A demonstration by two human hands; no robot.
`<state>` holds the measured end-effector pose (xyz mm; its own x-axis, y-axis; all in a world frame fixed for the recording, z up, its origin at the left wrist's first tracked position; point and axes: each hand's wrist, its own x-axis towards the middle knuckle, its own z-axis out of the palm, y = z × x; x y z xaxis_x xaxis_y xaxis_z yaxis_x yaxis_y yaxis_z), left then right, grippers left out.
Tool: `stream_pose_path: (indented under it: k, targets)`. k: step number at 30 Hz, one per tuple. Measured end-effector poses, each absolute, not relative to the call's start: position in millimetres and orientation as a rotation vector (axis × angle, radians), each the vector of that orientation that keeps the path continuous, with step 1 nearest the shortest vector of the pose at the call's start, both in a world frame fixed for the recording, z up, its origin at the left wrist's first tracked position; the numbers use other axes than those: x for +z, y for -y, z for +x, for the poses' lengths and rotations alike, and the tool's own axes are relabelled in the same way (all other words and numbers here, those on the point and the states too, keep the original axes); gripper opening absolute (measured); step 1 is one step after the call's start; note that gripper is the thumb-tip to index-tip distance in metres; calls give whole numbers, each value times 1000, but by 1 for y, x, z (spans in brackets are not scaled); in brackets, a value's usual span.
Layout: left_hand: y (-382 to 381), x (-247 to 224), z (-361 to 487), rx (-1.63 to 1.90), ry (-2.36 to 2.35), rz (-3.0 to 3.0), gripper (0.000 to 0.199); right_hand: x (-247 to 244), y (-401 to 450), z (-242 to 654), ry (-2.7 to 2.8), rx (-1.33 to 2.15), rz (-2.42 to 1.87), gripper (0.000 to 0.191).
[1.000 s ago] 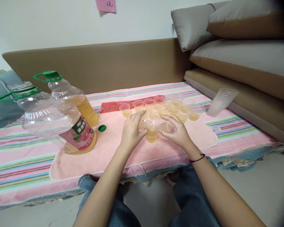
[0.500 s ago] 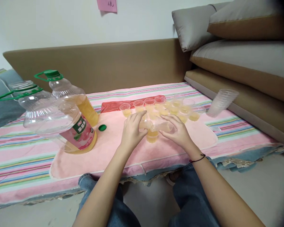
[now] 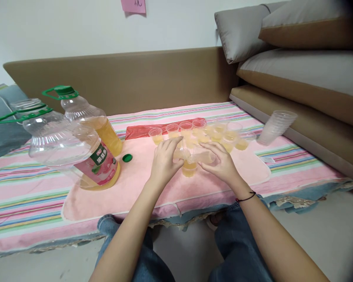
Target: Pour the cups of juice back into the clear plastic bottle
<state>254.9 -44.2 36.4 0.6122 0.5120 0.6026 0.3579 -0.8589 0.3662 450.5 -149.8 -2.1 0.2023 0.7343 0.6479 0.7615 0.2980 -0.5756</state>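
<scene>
My left hand (image 3: pixel 165 158) grips a clear plastic cup (image 3: pixel 179 154), tipped on its side with its mouth to the right. Facing it, my right hand (image 3: pixel 220 160) holds another tilted clear cup (image 3: pixel 204 156), mouth to the left. The two rims meet above an upright cup (image 3: pixel 189 169) of yellow liquid on the pink mat (image 3: pixel 129 196). Behind my hands several clear cups (image 3: pixel 216 133) with yellow liquid stand close together.
Two large bottles (image 3: pixel 97 162) of yellow drink stand at the left, one uncapped, with a green cap (image 3: pixel 127 158) beside them. A stack of cups (image 3: pixel 276 127) leans at the right. A red plastic bag (image 3: pixel 144 131) lies behind the cups, near the brown backboard (image 3: pixel 120 82).
</scene>
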Motion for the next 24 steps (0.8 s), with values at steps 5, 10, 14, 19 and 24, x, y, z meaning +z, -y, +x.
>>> stream_pose_path:
  k: [5,10,14,19,24]
  targets:
    - [45,37,255,1077,-713,2634,65,-1,150,450,1533,-20,-1427,55]
    - [45,37,255,1077,-706,2636,66,-2,149,451,1532,-31,-1417,55]
    - [45,37,254,1073,-699,2637,65,-3,149,451,1527,-25,-1431,56]
    - [44,37,254,1064,-700,2639,65,-1,150,450,1539,-36,-1432,56]
    - [45,38,255,1051,-721,2649,64,-1,150,449,1546,-44,-1436,55]
